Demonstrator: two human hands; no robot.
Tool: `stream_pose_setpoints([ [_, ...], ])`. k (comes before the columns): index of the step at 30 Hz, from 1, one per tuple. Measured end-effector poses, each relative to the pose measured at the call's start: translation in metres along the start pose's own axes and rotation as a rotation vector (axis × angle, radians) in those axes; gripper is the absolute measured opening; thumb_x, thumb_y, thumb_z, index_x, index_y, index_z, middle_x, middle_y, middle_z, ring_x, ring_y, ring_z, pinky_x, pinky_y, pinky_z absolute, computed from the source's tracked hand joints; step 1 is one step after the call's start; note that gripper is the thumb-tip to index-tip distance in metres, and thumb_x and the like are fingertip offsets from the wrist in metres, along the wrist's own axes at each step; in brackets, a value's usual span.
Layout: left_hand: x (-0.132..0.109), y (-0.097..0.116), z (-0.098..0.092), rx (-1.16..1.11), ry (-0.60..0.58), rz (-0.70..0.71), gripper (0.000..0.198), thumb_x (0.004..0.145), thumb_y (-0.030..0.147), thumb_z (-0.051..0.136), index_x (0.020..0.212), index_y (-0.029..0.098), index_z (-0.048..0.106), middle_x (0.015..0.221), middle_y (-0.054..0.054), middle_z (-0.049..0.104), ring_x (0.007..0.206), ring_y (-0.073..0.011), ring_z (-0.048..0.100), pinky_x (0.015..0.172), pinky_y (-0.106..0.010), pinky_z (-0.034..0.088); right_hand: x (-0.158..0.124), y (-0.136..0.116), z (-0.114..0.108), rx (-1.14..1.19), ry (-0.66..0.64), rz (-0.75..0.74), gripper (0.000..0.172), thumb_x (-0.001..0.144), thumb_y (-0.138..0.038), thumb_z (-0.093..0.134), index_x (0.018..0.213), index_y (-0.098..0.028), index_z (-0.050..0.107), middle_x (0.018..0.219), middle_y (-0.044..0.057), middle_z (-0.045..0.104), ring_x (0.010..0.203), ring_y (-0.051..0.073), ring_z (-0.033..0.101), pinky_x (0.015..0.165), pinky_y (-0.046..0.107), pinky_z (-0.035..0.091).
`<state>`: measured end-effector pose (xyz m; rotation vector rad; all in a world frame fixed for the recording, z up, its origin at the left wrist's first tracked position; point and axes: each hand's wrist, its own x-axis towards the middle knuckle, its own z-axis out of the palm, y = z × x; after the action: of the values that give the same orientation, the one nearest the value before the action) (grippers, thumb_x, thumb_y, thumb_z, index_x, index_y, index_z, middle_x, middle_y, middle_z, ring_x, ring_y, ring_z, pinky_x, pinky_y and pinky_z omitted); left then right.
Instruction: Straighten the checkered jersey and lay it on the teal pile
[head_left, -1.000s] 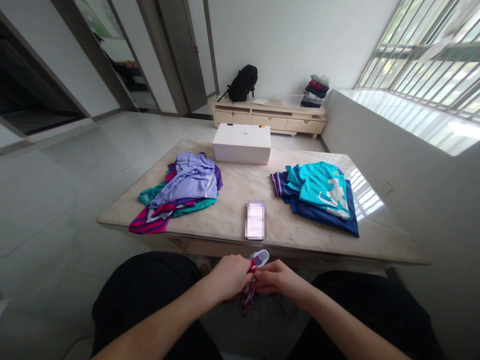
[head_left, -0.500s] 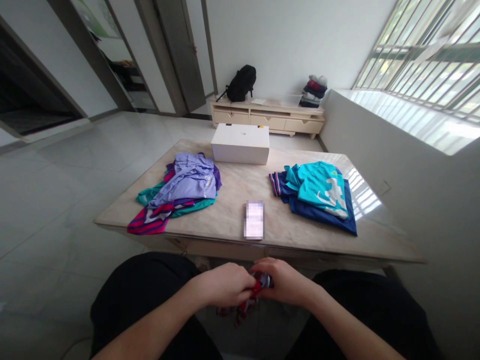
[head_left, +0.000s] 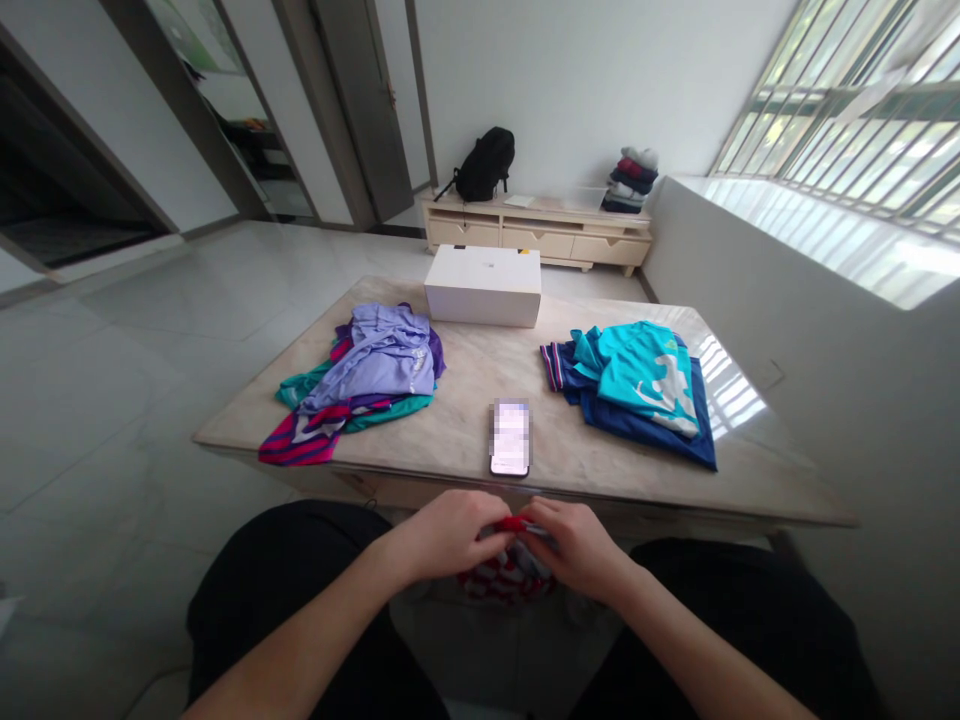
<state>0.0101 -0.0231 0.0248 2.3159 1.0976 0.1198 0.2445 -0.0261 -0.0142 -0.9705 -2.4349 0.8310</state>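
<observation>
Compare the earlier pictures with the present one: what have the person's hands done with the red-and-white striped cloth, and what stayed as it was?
Both hands, left hand and right hand, kept their grip on the red-and-white striped cloth. Earlier it hung narrow between them; now it is spread wider below the knuckles. The phone, white cardboard box and both clothes piles on the marble table lie unchanged.

No text can be read. The phone (head_left: 510, 438) screen near the table's near edge is blurred, and the small mark on the far white box (head_left: 484, 286) is too small.
</observation>
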Motion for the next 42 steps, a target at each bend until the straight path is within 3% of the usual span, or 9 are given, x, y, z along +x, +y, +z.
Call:
stream_pose_setpoints([
  [6,0.001,-0.001,-0.002,-0.051,0.022,-0.04,0.01,0.092,0.025,0.064,0.094,0.02,0.072,0.094,-0.002,0.075,0.088,-0.0203,0.069,0.075,-0.024,0.045,-0.002,0.001,0.001,0.05,0.112,-0.042,0.016,0.104,-0.027,0.049,0.108,-0.021,0.064,0.096,0.008,0.068,0.083,0.019,0.065,0.073,0.027,0.044],
  [11,0.002,-0.002,0.0,-0.029,0.018,-0.065,0.013,0.091,0.02,0.06,0.093,0.02,0.073,0.093,-0.003,0.076,0.087,-0.0207,0.07,0.075,-0.025,0.047,-0.001,0.002,0.003,0.042,0.123,-0.022,0.012,0.1,-0.026,0.055,0.104,-0.021,0.066,0.093,0.006,0.068,0.08,0.019,0.066,0.072,0.027,0.045],
  [19,0.004,-0.004,0.003,-0.057,0.062,-0.039,0.024,0.092,0.014,0.057,0.108,0.022,0.073,0.109,-0.003,0.077,0.102,-0.0216,0.071,0.088,-0.026,0.049,-0.001,0.004,-0.007,0.019,0.181,-0.038,0.013,0.094,-0.02,0.061,0.104,-0.02,0.068,0.093,0.006,0.07,0.077,0.017,0.068,0.069,0.025,0.046],
  [25,0.005,0.0,0.006,-0.165,0.146,-0.087,0.032,0.106,0.034,0.047,0.129,0.024,0.066,0.129,-0.005,0.073,0.116,-0.0226,0.069,0.1,-0.029,0.049,-0.007,0.009,-0.019,-0.003,0.314,-0.021,0.007,0.093,-0.022,0.061,0.096,-0.019,0.067,0.08,0.003,0.064,0.069,0.016,0.063,0.064,0.025,0.044],
  [29,0.007,0.006,0.012,-0.193,0.163,-0.128,0.051,0.094,0.053,0.066,0.138,0.027,0.059,0.134,-0.005,0.07,0.117,-0.0251,0.068,0.1,-0.031,0.05,-0.008,0.009,-0.025,-0.013,0.371,0.008,0.006,0.091,-0.02,0.06,0.094,-0.021,0.066,0.078,0.002,0.064,0.068,0.015,0.061,0.063,0.025,0.043],
  [31,0.011,0.008,0.018,-0.158,0.166,-0.148,0.055,0.088,0.05,0.073,0.136,0.027,0.06,0.132,-0.005,0.071,0.115,-0.0259,0.068,0.1,-0.031,0.05,-0.008,0.008,-0.027,-0.019,0.368,0.011,0.007,0.091,-0.02,0.06,0.093,-0.022,0.066,0.077,0.002,0.064,0.068,0.015,0.061,0.062,0.025,0.043],
  [36,0.021,0.01,0.036,-0.02,0.074,-0.21,0.016,0.095,0.026,0.058,0.103,0.023,0.072,0.102,-0.006,0.079,0.097,-0.0252,0.074,0.079,-0.027,0.051,-0.009,0.008,-0.027,-0.032,0.355,0.002,0.008,0.092,-0.021,0.06,0.095,-0.021,0.067,0.077,0.002,0.064,0.067,0.015,0.061,0.062,0.025,0.043],
  [42,0.026,0.006,0.031,0.015,0.067,-0.256,0.017,0.092,0.022,0.056,0.091,0.021,0.073,0.093,-0.007,0.079,0.091,-0.028,0.076,0.073,-0.028,0.05,-0.012,0.009,-0.033,-0.04,0.36,-0.018,0.009,0.091,-0.02,0.061,0.097,-0.02,0.067,0.079,0.003,0.064,0.068,0.015,0.062,0.063,0.025,0.043],
])
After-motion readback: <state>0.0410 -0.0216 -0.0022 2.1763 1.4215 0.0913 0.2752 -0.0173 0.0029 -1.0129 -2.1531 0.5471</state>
